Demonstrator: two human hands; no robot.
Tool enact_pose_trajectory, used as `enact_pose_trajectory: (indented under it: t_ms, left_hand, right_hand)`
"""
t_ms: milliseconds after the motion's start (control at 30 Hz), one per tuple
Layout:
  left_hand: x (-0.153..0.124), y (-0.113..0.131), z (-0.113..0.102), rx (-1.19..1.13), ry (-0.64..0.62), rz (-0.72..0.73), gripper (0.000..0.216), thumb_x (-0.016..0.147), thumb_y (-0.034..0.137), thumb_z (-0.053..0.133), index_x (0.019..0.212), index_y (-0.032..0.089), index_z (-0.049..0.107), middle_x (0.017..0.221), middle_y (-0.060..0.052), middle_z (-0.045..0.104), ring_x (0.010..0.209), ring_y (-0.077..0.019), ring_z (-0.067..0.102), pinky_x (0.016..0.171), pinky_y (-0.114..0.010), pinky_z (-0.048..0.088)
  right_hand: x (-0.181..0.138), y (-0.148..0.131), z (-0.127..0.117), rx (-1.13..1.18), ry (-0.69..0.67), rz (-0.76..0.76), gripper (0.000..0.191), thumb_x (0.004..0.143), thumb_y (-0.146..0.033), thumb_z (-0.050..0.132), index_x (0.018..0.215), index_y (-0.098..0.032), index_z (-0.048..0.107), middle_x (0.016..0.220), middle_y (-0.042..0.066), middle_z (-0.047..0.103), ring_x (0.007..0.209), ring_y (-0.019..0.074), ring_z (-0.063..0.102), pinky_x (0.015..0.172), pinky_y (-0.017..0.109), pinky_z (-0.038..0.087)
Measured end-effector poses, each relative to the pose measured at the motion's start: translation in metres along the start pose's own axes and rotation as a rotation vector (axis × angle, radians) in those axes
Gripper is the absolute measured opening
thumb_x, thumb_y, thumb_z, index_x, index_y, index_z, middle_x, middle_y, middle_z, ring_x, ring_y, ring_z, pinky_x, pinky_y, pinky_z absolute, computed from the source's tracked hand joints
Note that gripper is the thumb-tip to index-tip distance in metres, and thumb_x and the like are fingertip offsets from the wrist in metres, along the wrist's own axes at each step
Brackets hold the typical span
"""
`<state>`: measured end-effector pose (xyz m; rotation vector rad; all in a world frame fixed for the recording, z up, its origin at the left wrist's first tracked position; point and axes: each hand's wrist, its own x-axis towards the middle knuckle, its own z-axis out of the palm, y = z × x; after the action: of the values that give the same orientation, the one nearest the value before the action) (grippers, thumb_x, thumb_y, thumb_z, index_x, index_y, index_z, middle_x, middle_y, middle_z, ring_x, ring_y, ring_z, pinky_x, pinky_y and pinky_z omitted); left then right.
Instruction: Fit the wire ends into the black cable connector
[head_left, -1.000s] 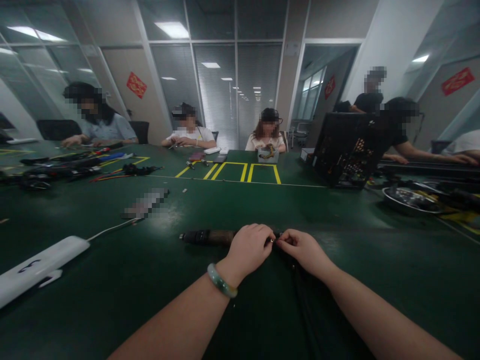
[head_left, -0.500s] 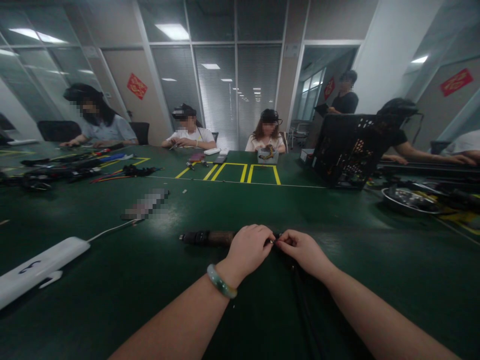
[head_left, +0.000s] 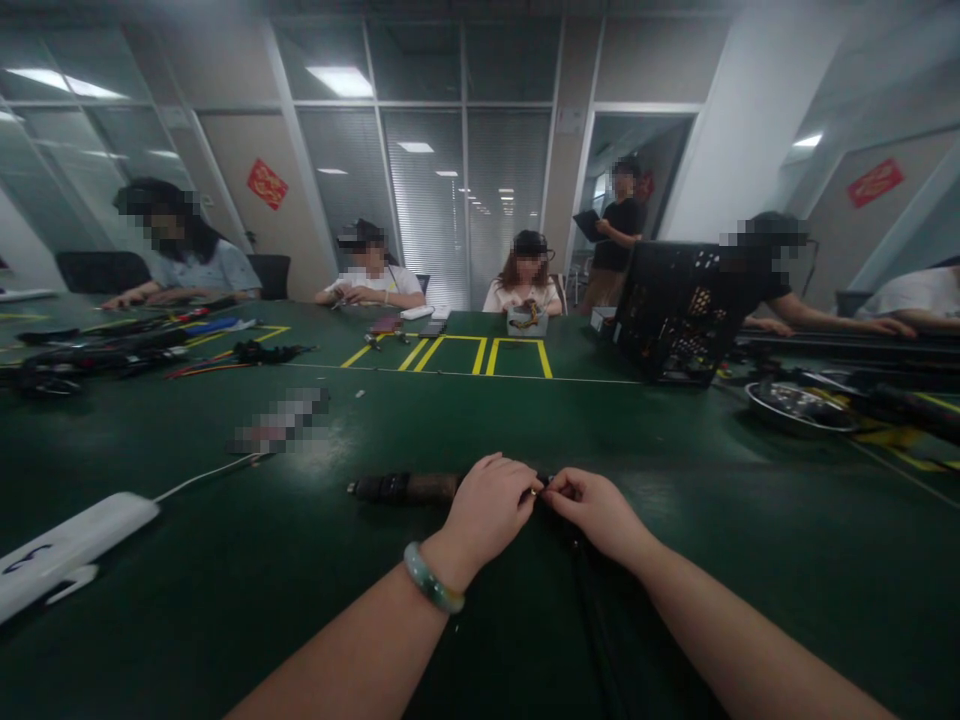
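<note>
A dark brown and black inline electric screwdriver (head_left: 409, 488) lies across the green table with its tip to the left. My left hand (head_left: 491, 505), wearing a jade bangle (head_left: 433, 580), is closed over the tool's rear part and hides it. A small gold glint shows at its fingertips. Close beside them, my right hand (head_left: 596, 515) is closed in a pinch at the tool's back end; what lies between its fingers is too small to name. A black cable (head_left: 596, 620) runs from below the right hand toward the front edge.
At left, a white power strip (head_left: 82, 545) has a cord leading to a blurred device (head_left: 281, 420). Tangled cables and tools (head_left: 112, 350) lie farther back. To the right stand a black computer case (head_left: 664, 315) and a metal bowl of small parts (head_left: 799, 405). Several people work around the table.
The view has shifted slightly, so the scene sits a little lower and farther left. Both hands keep nearly the same hold at the screwdriver's rear end. The person in the doorway has moved left.
</note>
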<state>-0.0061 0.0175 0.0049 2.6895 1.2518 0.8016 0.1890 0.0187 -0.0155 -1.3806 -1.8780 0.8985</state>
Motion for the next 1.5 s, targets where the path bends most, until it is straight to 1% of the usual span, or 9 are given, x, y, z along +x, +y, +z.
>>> enact_pose_trajectory:
  t_ms: [133,233,367,533,767,933,1100,1300,1500]
  left_hand:
    - [0.0002,0.0018,-0.0007,-0.009,-0.007,-0.016,0.016,0.087,0.018,0.056,0.100,0.024,0.063,0.103,0.001,0.066,0.100,-0.0180,0.059,0.104,-0.043,0.033]
    - [0.0002,0.0027,-0.0014,-0.017,-0.008,-0.041,0.017,0.087,0.020,0.056,0.102,0.023,0.061,0.103,-0.001,0.066,0.099,-0.0188,0.059,0.100,-0.042,0.038]
    - [-0.0002,0.0021,-0.0012,-0.010,-0.008,-0.073,0.015,0.087,0.024,0.058,0.101,0.022,0.060,0.109,-0.003,0.064,0.103,-0.0208,0.058,0.095,-0.041,0.042]
    - [0.0000,0.0002,0.0006,-0.007,-0.007,-0.071,0.009,0.086,0.026,0.060,0.094,0.022,0.061,0.108,-0.001,0.064,0.103,-0.0202,0.057,0.095,-0.041,0.041]
    - [0.0009,0.0014,0.0002,0.008,-0.010,-0.025,0.011,0.086,0.019,0.057,0.095,0.022,0.063,0.111,-0.001,0.064,0.105,-0.0196,0.057,0.098,-0.041,0.040]
    - [0.0001,0.0015,0.0008,0.011,-0.002,-0.053,0.015,0.085,0.020,0.059,0.100,0.022,0.060,0.110,-0.002,0.064,0.105,-0.0207,0.057,0.097,-0.041,0.041]
    - [-0.0006,0.0016,0.0013,-0.007,0.018,-0.068,0.010,0.085,0.025,0.061,0.094,0.022,0.060,0.106,-0.002,0.064,0.102,-0.0213,0.058,0.094,-0.040,0.042]
    - [-0.0011,-0.0001,0.0016,-0.019,0.014,-0.044,0.009,0.086,0.022,0.059,0.095,0.023,0.061,0.114,0.000,0.062,0.107,-0.0198,0.055,0.097,-0.041,0.040]
    - [-0.0016,-0.0002,0.0015,-0.022,0.021,-0.047,0.014,0.085,0.020,0.061,0.098,0.023,0.060,0.111,0.000,0.063,0.105,-0.0195,0.056,0.096,-0.040,0.041]
  right_hand:
    - [-0.0002,-0.0009,-0.0001,-0.008,0.001,0.008,0.016,0.085,-0.033,0.058,0.083,-0.018,0.065,0.076,-0.001,0.066,0.068,0.0151,0.059,0.059,0.022,0.040]
    - [-0.0005,-0.0018,0.0000,-0.009,0.005,0.018,0.016,0.085,-0.033,0.058,0.082,-0.018,0.065,0.076,0.000,0.065,0.067,0.0151,0.059,0.058,0.022,0.040]
    - [-0.0014,-0.0040,-0.0013,-0.013,0.002,0.033,0.016,0.085,-0.033,0.059,0.082,-0.018,0.064,0.076,0.000,0.065,0.067,0.0151,0.058,0.057,0.022,0.039]
    - [-0.0012,-0.0044,-0.0021,-0.020,0.013,0.014,0.015,0.084,-0.031,0.059,0.081,-0.018,0.065,0.076,0.000,0.066,0.068,0.0153,0.059,0.059,0.023,0.040]
    - [0.0003,-0.0020,-0.0002,-0.043,0.016,0.027,0.016,0.083,-0.033,0.058,0.080,-0.018,0.064,0.073,0.000,0.065,0.064,0.0148,0.058,0.055,0.023,0.038]
    - [0.0007,-0.0007,-0.0005,-0.042,0.015,0.025,0.017,0.084,-0.034,0.058,0.080,-0.018,0.063,0.073,0.000,0.064,0.065,0.0148,0.058,0.055,0.022,0.038]
    - [0.0001,-0.0022,-0.0008,-0.051,0.012,0.033,0.017,0.084,-0.033,0.058,0.079,-0.018,0.062,0.072,0.000,0.064,0.065,0.0150,0.057,0.055,0.022,0.037]
    - [0.0003,0.0018,0.0000,-0.044,0.011,0.018,0.017,0.084,-0.034,0.057,0.080,-0.018,0.062,0.074,0.000,0.064,0.066,0.0150,0.058,0.056,0.023,0.038]
    - [0.0003,0.0010,-0.0004,-0.019,0.009,0.023,0.017,0.084,-0.034,0.057,0.080,-0.018,0.063,0.073,0.000,0.064,0.066,0.0150,0.058,0.056,0.023,0.038]
